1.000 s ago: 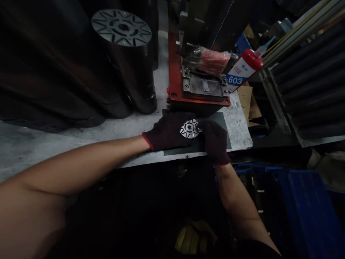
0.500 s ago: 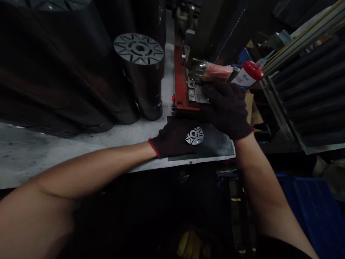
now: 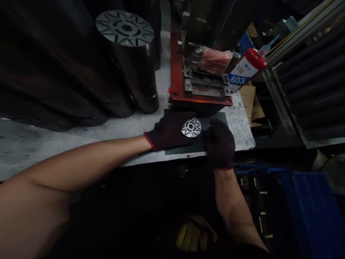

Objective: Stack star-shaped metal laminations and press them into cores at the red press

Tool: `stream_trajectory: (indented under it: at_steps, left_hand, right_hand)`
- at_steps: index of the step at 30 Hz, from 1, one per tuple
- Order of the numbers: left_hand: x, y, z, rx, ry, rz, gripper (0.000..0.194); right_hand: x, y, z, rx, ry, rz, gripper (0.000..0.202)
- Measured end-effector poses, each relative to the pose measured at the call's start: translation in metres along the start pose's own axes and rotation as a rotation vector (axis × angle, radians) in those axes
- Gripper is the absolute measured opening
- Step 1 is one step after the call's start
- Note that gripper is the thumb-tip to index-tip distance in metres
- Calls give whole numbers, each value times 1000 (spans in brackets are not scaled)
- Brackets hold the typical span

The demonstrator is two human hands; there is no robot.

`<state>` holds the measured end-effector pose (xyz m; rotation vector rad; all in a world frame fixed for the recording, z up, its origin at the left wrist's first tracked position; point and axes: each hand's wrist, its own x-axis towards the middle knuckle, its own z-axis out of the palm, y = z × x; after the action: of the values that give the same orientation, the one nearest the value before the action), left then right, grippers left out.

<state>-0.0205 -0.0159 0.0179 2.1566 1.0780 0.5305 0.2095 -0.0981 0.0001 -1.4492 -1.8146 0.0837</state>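
Observation:
My left hand (image 3: 172,131), in a dark glove with a red cuff, is wrapped round a rotor core (image 3: 191,127). The core's round silver end has a star pattern of slots and faces up; its lower part is hidden. Just to the right, my gloved right hand (image 3: 221,142) is closed, with a thin bright edge showing at its fingertips. What it holds is too small to name. Both hands are over a dark green mat (image 3: 199,144) at the bench edge. Behind them stands a red fixture (image 3: 201,102) with a metal plate (image 3: 207,88) on top.
Tall dark cylinders with slotted ends, one a nearby stack (image 3: 134,68), stand on the white bench (image 3: 81,144) at left. A red bottle (image 3: 248,68) marked 603 leans behind the fixture, beside a plastic-wrapped pink bundle (image 3: 215,59). Blue crates (image 3: 309,205) are below right.
My right hand has come off the fixture's metal plate, down toward me beside the core, and its fingers have closed. My left hand keeps its hold. The view has shifted slightly.

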Motion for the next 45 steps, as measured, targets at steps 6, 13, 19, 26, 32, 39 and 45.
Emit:
stream_trajectory:
  at_steps: [6,13,19,26,32,39,45]
  left_hand:
    - [1,1,0,0,-3,58,79]
    - [2,-1,1,-3,-2,47,82]
    - [6,11,-6,25,-61,-29,76]
    - [6,6,-3,27,-44,55,57]
    - [7,0,3,140,22,110,87]
    - [9,3,-2,75,-13,69,75]
    - [5,0,-8,17,-59,12,85]
  right_hand:
    - [15,-13,3,222,-5,258,24]
    - [17,-20,7,265,-8,337,33]
    - [24,-23,7,41,-177,198,37]
    - [54,-36,-29,-177,-546,-173,28]
    - [135,-15,-39,-397,-286,-450,50]
    - [166,17,-17,-386,-296,-512,51]
    - [127,-11,-22,-302,-148,-284,37]
